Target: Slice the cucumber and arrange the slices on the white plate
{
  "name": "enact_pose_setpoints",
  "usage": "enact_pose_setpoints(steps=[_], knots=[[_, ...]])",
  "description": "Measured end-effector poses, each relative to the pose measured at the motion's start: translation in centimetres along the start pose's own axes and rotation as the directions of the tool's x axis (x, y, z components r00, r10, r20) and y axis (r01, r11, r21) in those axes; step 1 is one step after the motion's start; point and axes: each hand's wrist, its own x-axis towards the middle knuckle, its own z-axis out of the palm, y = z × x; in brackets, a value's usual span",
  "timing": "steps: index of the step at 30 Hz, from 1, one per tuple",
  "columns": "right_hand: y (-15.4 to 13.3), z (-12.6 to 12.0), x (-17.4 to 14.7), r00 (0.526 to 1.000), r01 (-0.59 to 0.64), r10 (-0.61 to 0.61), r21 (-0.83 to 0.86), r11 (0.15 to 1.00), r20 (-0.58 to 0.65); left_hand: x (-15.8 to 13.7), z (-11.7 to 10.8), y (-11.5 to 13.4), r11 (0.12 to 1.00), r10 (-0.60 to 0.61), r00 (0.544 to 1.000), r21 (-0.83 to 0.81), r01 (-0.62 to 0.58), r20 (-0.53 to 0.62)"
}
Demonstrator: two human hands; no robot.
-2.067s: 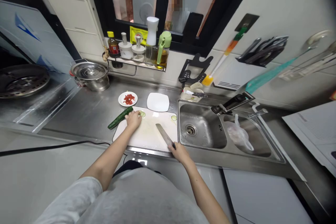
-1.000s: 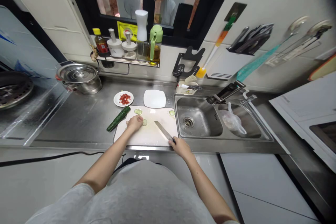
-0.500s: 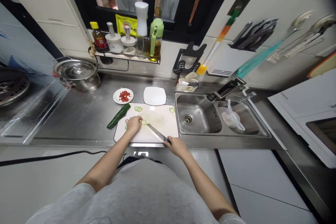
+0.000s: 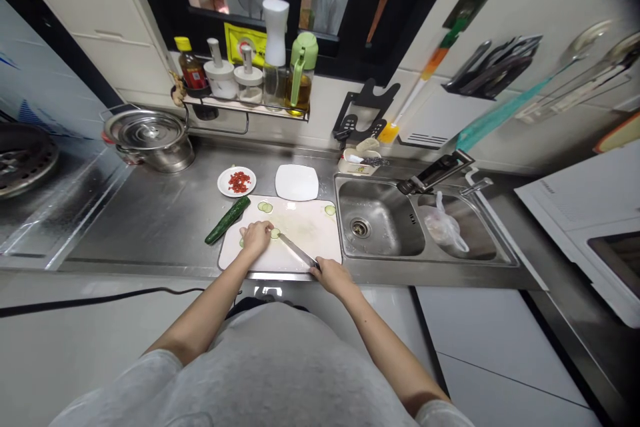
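Note:
My right hand [image 4: 334,276] grips the handle of a kitchen knife [image 4: 297,252], its blade slanting up and left over the white cutting board [image 4: 313,230]. The tip touches or nearly touches a round cucumber slice [image 4: 275,233]. Curled fingers of my left hand [image 4: 257,239] hold that slice at its left edge, on the board. Another slice shows partly from under this hand. Cucumber slices [image 4: 265,207] lie near the board's top left, and more slices [image 4: 330,210] at its top right. A dark green cucumber [image 4: 227,220] rests along the board's left edge.
Behind the board stand a plate of chopped red pieces [image 4: 223,181] and a white square plate [image 4: 297,181]. To the right is a double sink [image 4: 380,213] with a plastic bag [image 4: 444,228]. A lidded steel pot [image 4: 165,150] stands left, below a seasoning shelf [image 4: 245,105].
The knife has shifted slightly left, bringing its tip to the edge of the slice by my left hand. My left hand stays on the board. The view has tilted a little.

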Motion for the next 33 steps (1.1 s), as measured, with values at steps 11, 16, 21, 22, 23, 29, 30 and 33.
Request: enact_pose_setpoints(steps=[11,16,21,22,23,29,30,33], knots=[[-1.3,-1.2,0.9,1.0,-0.006,0.006,-0.008,1.0,0.026,0.1,0.2,-0.1,1.0,0.001,1.0,-0.009,-0.001,-0.007],[-1.8,-1.7,0.9,0.999,-0.009,0.009,0.006,1.0,0.035,0.0,0.1,-0.1,1.0,0.002,1.0,-0.023,-0.002,-0.007],[-1.8,-1.5,1.1,1.0,-0.009,0.009,0.004,1.0,0.029,0.0,0.2,-0.1,1.0,0.0,1.0,-0.025,0.0,-0.015],[-1.8,-1.4,1.2,1.0,-0.005,0.005,0.001,1.0,0.026,0.0,0.2,0.0,1.0,-0.002,1.0,-0.026,0.001,-0.014],[-1.8,-1.4,1.3,1.0,-0.003,0.003,0.0,1.0,0.024,0.0,0.2,0.0,1.0,-0.004,1.0,-0.027,0.003,-0.014],[-1.7,-1.2,1.6,1.0,0.012,-0.011,-0.008,1.0,0.019,-0.1,0.0,0.1,1.0,0.001,1.0,-0.022,-0.001,-0.016],[-1.6,-1.2,1.6,1.0,0.014,-0.014,-0.007,1.0,0.018,-0.1,0.0,0.1,1.0,0.001,1.0,-0.021,-0.002,-0.016],[-1.6,-1.1,1.7,1.0,0.02,-0.02,-0.002,1.0,0.012,-0.2,0.0,0.1,1.0,-0.006,1.0,-0.022,0.005,-0.014]])
